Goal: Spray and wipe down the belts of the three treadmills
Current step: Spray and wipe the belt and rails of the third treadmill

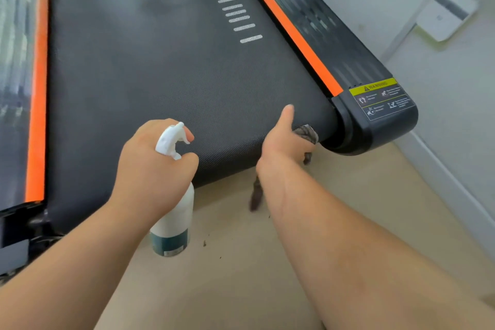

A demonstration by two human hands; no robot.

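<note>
A black treadmill belt (150, 67) with orange side strips fills the upper view; its rear end curves down toward me. My left hand (152, 169) grips the neck of a white spray bottle (174, 220) with a dark label, one finger on the white trigger, nozzle aimed over the belt's rear end. My right hand (284, 139) holds a dark grey cloth (306, 134) against the rear right edge of the belt, thumb lying on the belt. A tail of the cloth hangs below my wrist.
The treadmill's right side rail ends in a black cap with a yellow warning sticker (380, 100). Beige floor (267, 262) with a few dark specks lies under my arms. A white wall with a baseboard runs along the right, with a white box (444, 16) mounted on it.
</note>
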